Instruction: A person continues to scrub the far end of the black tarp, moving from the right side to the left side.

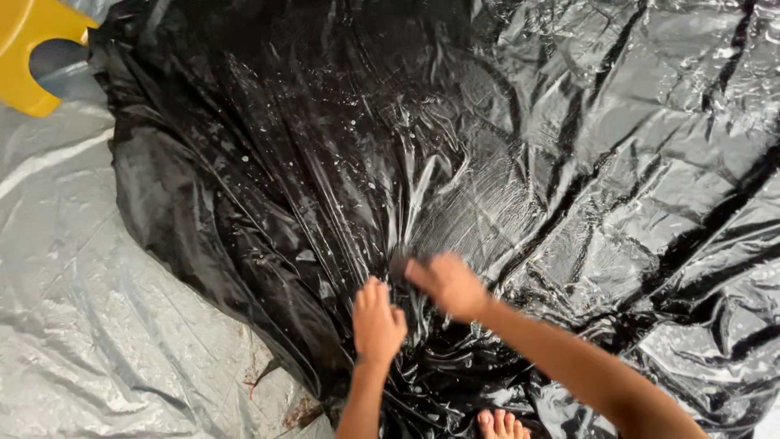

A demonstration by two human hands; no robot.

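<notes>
A large wet black plastic sheet (504, 138), crinkled and shiny, covers most of the view. My left hand (376, 321) rests on it near the lower middle, fingers curled and pressing the plastic down. My right hand (447, 282) sits just to its right, blurred, closed on a small dark pad (400, 267) that touches the sheet. Pale streaks fan out on the plastic above the right hand. The toes of one foot (502, 424) show at the bottom edge, on the sheet.
A clear, greyish plastic sheet (89, 325) lies on the floor to the left, under the black one, with some brown dirt (296, 410) near its lower edge. A yellow plastic stool (28, 53) stands at the top left corner.
</notes>
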